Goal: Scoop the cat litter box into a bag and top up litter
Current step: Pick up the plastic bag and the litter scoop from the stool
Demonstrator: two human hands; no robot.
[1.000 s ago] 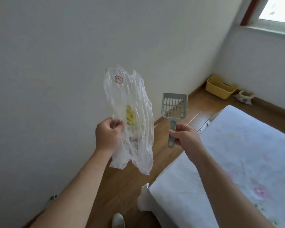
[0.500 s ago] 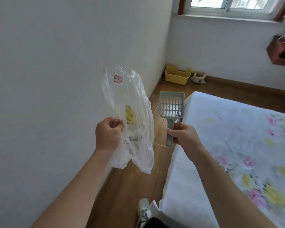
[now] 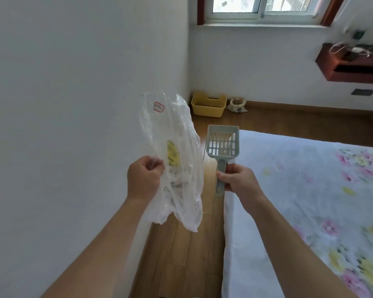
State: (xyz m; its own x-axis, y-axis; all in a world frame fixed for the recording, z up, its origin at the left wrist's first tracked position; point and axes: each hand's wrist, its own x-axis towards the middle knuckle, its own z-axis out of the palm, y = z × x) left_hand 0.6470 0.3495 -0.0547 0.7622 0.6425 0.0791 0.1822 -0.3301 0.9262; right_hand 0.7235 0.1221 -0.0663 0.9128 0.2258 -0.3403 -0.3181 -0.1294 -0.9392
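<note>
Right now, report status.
Left hand grips plastic bag. Right hand grips scoop by handle, upright. Yellow bin on floor in far corner; bed edges the path.

This was a bedroom in somebody's home. A bed (image 3: 299, 190) with a flowered sheet filled the right side, a strip of wooden floor (image 3: 181, 254) running between it and a plain white wall (image 3: 73, 82). A window (image 3: 261, 7) with a dark wooden frame sat high on the far wall, a wooden shelf (image 3: 353, 69) hung to its right, and a yellow basket (image 3: 208, 105) and a small sack (image 3: 237, 105) stood in the corner.
</note>
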